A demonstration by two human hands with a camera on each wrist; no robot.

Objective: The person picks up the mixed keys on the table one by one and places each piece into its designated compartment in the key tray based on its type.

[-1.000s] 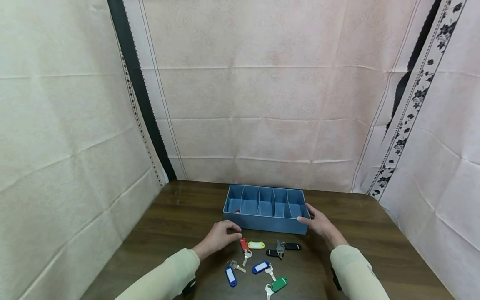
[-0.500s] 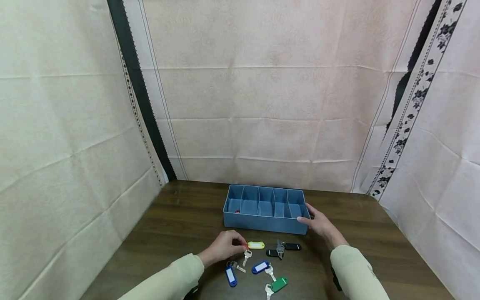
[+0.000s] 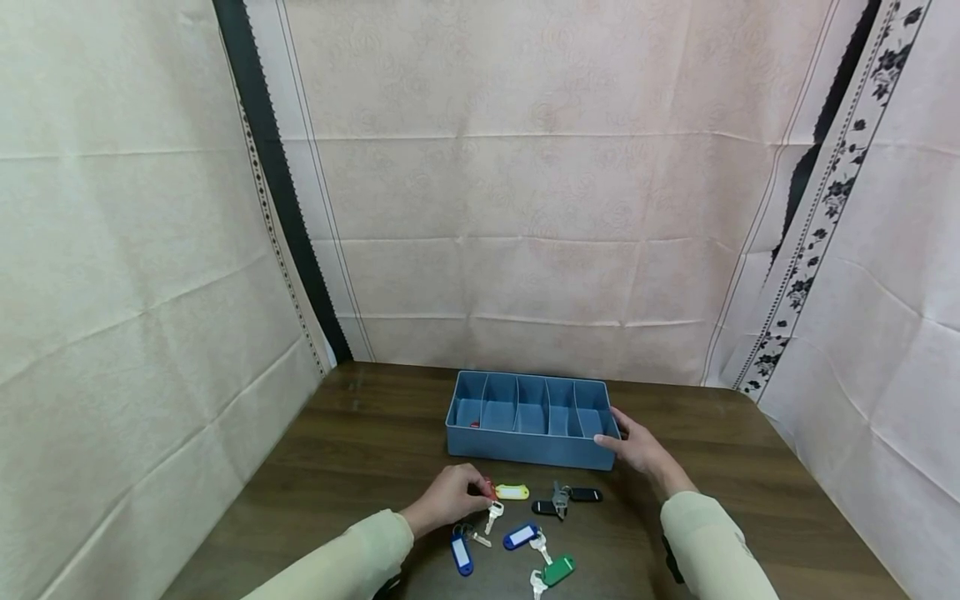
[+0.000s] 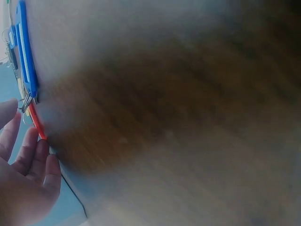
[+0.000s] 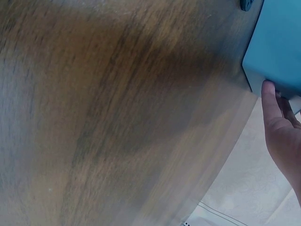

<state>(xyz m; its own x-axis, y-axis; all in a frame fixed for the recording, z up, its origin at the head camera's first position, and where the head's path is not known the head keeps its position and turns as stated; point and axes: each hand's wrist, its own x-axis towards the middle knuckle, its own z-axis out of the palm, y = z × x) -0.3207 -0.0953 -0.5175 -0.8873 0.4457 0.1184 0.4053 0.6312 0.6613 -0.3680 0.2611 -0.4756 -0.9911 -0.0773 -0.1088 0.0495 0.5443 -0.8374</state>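
My left hand pinches a red key tag at the table, its fingers covering most of the tag; a silver key hangs off it. In the left wrist view the red tag shows past the curled fingers, beyond a blue tag. My right hand grips the right end of a blue box with several compartments, thumb on its front wall. In the right wrist view the thumb presses the box near its corner. Something small and red lies in the leftmost compartment.
A yellow key tag lies just right of the red one. Two black tags with keys are further right. Nearer are two blue tags and a green tag, with keys. Pale cloth hangs behind the wooden table.
My left hand has moved right and slightly nearer, from beside the red key tag to closing its fingers on it. The right hand and the box have stayed put.
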